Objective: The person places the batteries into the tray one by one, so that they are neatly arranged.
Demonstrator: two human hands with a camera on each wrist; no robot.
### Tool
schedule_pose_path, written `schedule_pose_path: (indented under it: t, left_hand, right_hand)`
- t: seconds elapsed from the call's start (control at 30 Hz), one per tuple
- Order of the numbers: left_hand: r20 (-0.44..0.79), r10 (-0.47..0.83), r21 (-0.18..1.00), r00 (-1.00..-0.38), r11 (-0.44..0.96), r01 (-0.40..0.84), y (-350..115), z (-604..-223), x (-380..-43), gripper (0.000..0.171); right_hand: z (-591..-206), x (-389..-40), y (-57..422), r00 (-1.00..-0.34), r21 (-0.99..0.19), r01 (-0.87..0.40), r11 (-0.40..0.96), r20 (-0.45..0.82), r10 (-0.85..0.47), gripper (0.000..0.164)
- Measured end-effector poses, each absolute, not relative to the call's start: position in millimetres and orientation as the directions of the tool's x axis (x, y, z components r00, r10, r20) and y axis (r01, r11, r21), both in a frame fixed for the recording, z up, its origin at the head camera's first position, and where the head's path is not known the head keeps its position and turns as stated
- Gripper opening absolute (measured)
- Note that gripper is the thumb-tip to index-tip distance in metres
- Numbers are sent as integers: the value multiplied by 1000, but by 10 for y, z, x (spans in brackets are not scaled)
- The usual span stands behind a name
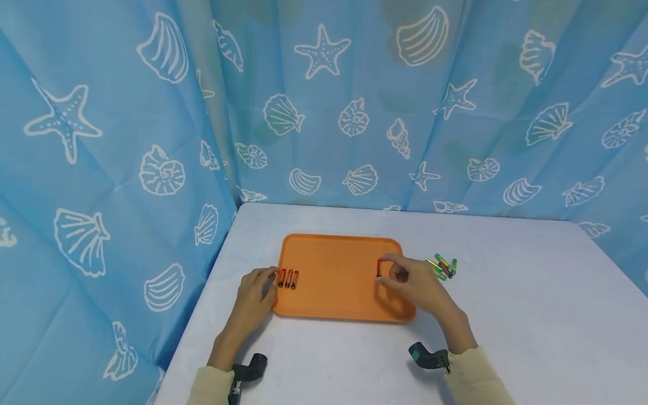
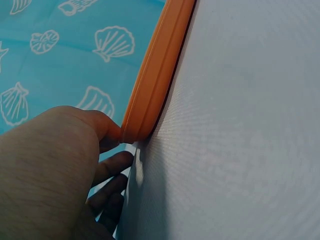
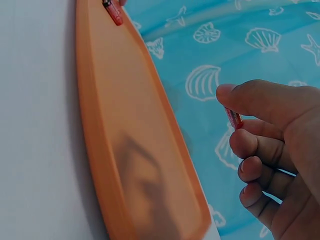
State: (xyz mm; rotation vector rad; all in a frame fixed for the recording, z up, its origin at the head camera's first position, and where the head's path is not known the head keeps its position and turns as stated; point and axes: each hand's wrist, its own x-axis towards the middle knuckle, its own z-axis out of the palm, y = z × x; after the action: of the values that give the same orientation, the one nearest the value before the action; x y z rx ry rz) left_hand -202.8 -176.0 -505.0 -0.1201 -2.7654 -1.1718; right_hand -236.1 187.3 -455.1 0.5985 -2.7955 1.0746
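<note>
Hanging past the desk's back and left edges, a blue curtain (image 1: 324, 146) printed with white shells and starfish fills the background. The desk (image 1: 531, 292) has a white surface, and its back corners both show. An orange rectangular tray (image 1: 329, 270) lies on it, nearer the desk's back left corner than the back right one, its long sides running roughly along the back edge.

Two cream sleeves (image 1: 478, 377) reach in from the front. The left hand (image 1: 253, 295) is at the tray's end nearest the desk's left edge; its grip is loose, one digit touching the rim at a corner while the other fingers sit apart from one another, slightly bent. The right hand (image 1: 417, 284) is above the tray's opposite end, its grip closed to a pinch of thumb and index finger, the remaining fingers curled. Near each wrist sits a dark bent device (image 1: 429, 357).

A loose cluster of green batteries (image 1: 442, 261) with a red-and-black battery (image 1: 446, 270) among them lies on the desk, just beyond the tray toward the desk's right edge. Three red-and-black batteries (image 1: 288, 279) lie side by side inside the tray, by its left rim. Last, a single battery (image 1: 379, 268), red and black, is held end to end in the right hand's pinch, raised over the tray.
</note>
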Motion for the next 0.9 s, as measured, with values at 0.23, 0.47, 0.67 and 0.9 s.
schedule_pose_path:
  t: [0.23, 0.47, 0.67, 0.9]
  left_hand:
    - [160, 20, 711, -987, 691, 130, -1767, -5062, -2024, 40]
    - [164, 19, 709, -986, 692, 132, -1759, -5051, -2023, 40]
    - [161, 10, 705, -987, 699, 122, -1748, -5052, -2036, 40]
    - [168, 2, 698, -986, 706, 120, -1751, -5063, -2038, 40]
  right_hand:
    - [-4566, -2369, 1664, -912, -644, -399, 653, 204, -356, 42]
    - [-4596, -2378, 1474, -897, -672, -418, 612, 198, -395, 44]
    - [-4641, -2404, 1324, -875, -665, -459, 589, 222, -431, 43]
    - [-4695, -2415, 1124, -869, -672, -463, 578, 216, -446, 42]
